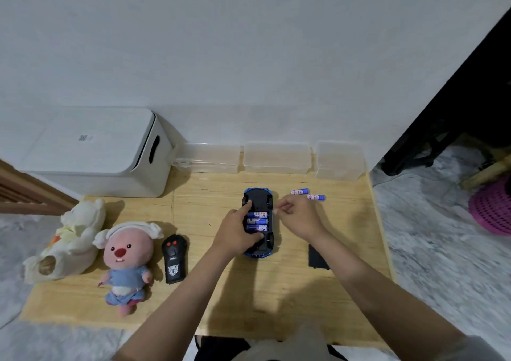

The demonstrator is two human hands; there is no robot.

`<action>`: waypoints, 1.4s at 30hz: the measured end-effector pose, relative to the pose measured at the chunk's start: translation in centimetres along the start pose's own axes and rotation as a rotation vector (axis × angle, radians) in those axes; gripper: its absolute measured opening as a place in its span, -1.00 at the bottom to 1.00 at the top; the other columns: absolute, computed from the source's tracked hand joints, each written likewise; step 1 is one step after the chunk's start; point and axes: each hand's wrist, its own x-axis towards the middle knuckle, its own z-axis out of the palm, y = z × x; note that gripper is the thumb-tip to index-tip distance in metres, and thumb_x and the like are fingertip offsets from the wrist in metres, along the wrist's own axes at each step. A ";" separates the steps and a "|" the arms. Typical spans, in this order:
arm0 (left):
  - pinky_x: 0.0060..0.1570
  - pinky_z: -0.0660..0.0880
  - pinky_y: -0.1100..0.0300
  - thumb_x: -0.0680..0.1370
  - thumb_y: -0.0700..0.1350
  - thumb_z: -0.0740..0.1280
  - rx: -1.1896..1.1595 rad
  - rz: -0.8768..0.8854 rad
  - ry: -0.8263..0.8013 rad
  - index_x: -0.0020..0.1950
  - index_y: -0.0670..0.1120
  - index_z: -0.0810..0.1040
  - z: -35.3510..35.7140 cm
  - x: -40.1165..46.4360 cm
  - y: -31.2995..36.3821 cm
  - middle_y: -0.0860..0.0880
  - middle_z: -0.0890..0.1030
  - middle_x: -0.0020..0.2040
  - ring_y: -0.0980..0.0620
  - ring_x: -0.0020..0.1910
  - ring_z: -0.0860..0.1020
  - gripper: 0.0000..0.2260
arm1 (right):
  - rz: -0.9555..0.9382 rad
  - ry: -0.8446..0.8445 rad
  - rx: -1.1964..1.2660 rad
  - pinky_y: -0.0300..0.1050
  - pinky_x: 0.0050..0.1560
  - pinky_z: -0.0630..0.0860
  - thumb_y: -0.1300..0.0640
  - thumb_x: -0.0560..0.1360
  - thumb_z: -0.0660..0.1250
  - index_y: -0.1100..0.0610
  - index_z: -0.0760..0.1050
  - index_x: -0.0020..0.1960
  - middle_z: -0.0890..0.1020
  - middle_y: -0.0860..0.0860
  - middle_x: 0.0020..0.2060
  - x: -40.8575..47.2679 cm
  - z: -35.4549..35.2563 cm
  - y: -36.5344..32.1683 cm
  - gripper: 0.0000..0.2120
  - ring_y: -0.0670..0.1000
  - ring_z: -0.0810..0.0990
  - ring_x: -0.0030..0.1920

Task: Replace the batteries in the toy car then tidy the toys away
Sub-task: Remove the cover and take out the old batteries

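- A blue plastic toy car (258, 194) is seen lying upside down near the middle of the light wooden tabletop (249, 299), its black underside turned up and its battery bay open.
- Three blue-and-white cylindrical batteries (257, 221) are seated side by side in that bay.
- The car is gripped by the left hand (240, 232), which lies at the car's 8 o'clock: the forefinger is stretched across the underside above the bay and the thumb is curled under the batteries.
- The right hand (296, 216) is held just off the car's 3 o'clock side, its fingers loosely curled; whether something small is pinched at the fingertips cannot be told (the spot is blurred).
- Two loose blue-and-white batteries (307, 194) are found at 1 o'clock from the car, just beyond the right hand.
- A flat black rectangular cover (316, 257) is laid at the car's 4 o'clock, partly hidden by the right forearm.
- A black handheld remote control (174, 259) lies at 8 o'clock, with a pink plush animal in blue clothes (127, 264) and a cream plush toy (73, 239) further out.
- A white lidded storage box (96, 150) and three clear plastic containers (276, 157) are lined along the wall at 10 to 1 o'clock.
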 end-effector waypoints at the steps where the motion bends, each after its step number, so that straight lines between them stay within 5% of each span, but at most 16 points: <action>1: 0.08 0.30 0.32 0.40 -0.11 0.50 -0.007 0.001 0.004 0.53 -0.02 0.16 0.0 0.0 0.0 -0.10 0.44 0.22 -0.02 0.22 0.43 -0.21 | 0.014 -0.039 0.005 -0.32 -0.18 0.47 0.24 0.44 0.39 0.10 0.61 -0.17 0.63 -0.01 -0.26 -0.4 0.6 -0.5 -0.93 -0.09 0.57 -0.23; 7: 0.17 0.36 0.25 0.35 -0.14 0.54 -0.086 0.005 0.041 0.50 -0.03 0.24 0.3 0.1 -0.4 -0.08 0.43 0.29 -0.03 0.29 0.42 -0.20 | 0.128 -0.022 -0.058 -0.20 -0.21 0.50 0.39 0.43 0.25 0.33 0.64 -0.17 0.68 0.20 -0.15 -1.4 2.7 -2.1 -0.82 0.03 0.60 -0.23; 10: 0.14 0.37 0.25 0.35 -0.15 0.55 -0.120 0.013 0.051 0.50 -0.03 0.25 0.3 0.1 -0.7 -0.06 0.43 0.29 0.00 0.27 0.43 -0.21 | 0.225 0.001 0.025 0.12 -0.01 0.59 0.43 0.38 0.25 0.48 0.55 -0.01 0.61 0.36 -0.01 -1.7 3.2 -2.9 -0.78 0.29 0.60 0.00; 13: 0.20 0.43 0.14 0.35 -0.17 0.54 -0.142 0.018 0.046 0.49 -0.03 0.25 0.3 0.0 -0.7 -0.07 0.42 0.29 -0.02 0.24 0.46 -0.21 | 0.310 0.005 0.087 0.34 0.08 0.48 0.43 0.36 0.23 0.51 0.46 0.11 0.57 0.39 0.06 -1.8 3.5 -3.4 -0.67 0.36 0.53 0.12; 16: 0.24 0.45 0.01 0.33 -0.15 0.56 -0.152 0.022 0.037 0.49 -0.01 0.25 0.3 0.1 -0.9 -0.07 0.42 0.29 -0.05 0.23 0.48 -0.20 | 0.378 0.010 0.179 0.26 -0.03 0.57 0.47 0.31 0.17 0.45 0.51 -0.24 0.59 0.34 -0.23 -2.0 3.5 -3.9 -0.85 0.35 0.58 -0.02; 18: 0.26 0.43 0.02 0.34 -0.15 0.55 -0.142 0.023 0.035 0.49 -0.01 0.24 0.3 0.2 -0.9 -0.07 0.41 0.30 -0.05 0.26 0.46 -0.20 | 0.411 0.023 0.199 -0.09 -0.37 0.44 0.47 0.33 0.14 0.20 0.25 -0.47 0.33 0.12 -0.49 -1.8 3.3 -4.2 -0.72 0.18 0.44 -0.42; 20: 0.27 0.40 0.09 0.36 -0.15 0.54 -0.114 0.031 0.036 0.50 -0.03 0.23 0.3 0.2 -0.9 -0.08 0.40 0.31 -0.05 0.29 0.43 -0.21 | 0.430 0.024 0.212 -0.22 -0.42 0.14 0.46 0.38 0.13 0.12 0.15 -0.47 0.21 0.02 -0.51 -1.7 3.1 -4.3 -0.62 0.02 0.19 -0.49; 21: 0.27 0.38 0.12 0.36 -0.15 0.54 -0.101 0.037 0.039 0.51 -0.04 0.22 0.4 0.3 -0.9 -0.09 0.40 0.31 -0.04 0.30 0.41 -0.21 | 0.446 0.030 0.227 -0.23 -0.40 0.15 0.45 0.41 0.14 0.12 0.18 -0.46 0.24 0.02 -0.51 -1.6 3.1 -4.0 -0.62 0.01 0.22 -0.47; 26: 0.24 0.34 0.21 0.37 -0.14 0.54 -0.107 0.037 0.038 0.51 -0.04 0.22 0.4 0.3 -0.9 -0.09 0.39 0.33 -0.04 0.34 0.38 -0.21 | 0.340 0.097 0.212 -0.13 -0.20 0.59 0.25 0.49 0.33 0.39 0.61 -0.20 0.68 0.19 -0.25 -1.9 3.9 -3.6 -0.80 0.06 0.65 -0.26; 30: 0.18 0.29 0.27 0.36 -0.12 0.54 -0.110 0.039 0.040 0.50 -0.04 0.24 0.5 0.4 -1.1 -0.08 0.40 0.34 -0.01 0.34 0.37 -0.21 | 0.214 0.152 0.175 -0.38 -0.45 0.33 0.14 0.45 0.42 0.20 0.58 -0.32 0.62 0.06 -0.38 -1.6 4.0 -4.1 -0.79 -0.13 0.52 -0.41; 34: 0.19 0.32 0.25 0.35 -0.14 0.55 -0.136 0.028 0.047 0.50 -0.03 0.25 0.5 0.4 -1.3 -0.07 0.42 0.30 -0.01 0.31 0.39 -0.21 | 0.189 0.177 0.170 -0.33 -0.32 0.42 0.18 0.38 0.46 0.12 0.51 -0.15 0.57 -0.04 -0.28 -0.9 4.2 -4.0 -0.86 -0.09 0.56 -0.25; 39: 0.23 0.46 0.00 0.33 -0.14 0.55 -0.131 0.013 0.046 0.50 0.02 0.24 0.6 0.4 -1.2 -0.06 0.43 0.26 -0.04 0.19 0.49 -0.19 | 0.287 0.319 0.511 -0.24 -0.16 0.54 0.26 0.39 0.42 0.13 0.50 -0.10 0.59 0.00 -0.20 -0.7 2.5 -3.3 -0.86 -0.05 0.60 -0.18; 42: 0.24 0.45 -0.01 0.33 -0.13 0.55 -0.127 0.017 0.044 0.50 0.01 0.24 0.7 0.5 -1.4 -0.06 0.43 0.26 -0.05 0.20 0.49 -0.18 | 0.386 0.249 0.542 -0.15 -0.19 0.54 0.26 0.50 0.26 0.21 0.51 0.00 0.54 -0.02 -0.25 -0.5 1.5 -3.2 -0.90 -0.09 0.54 -0.29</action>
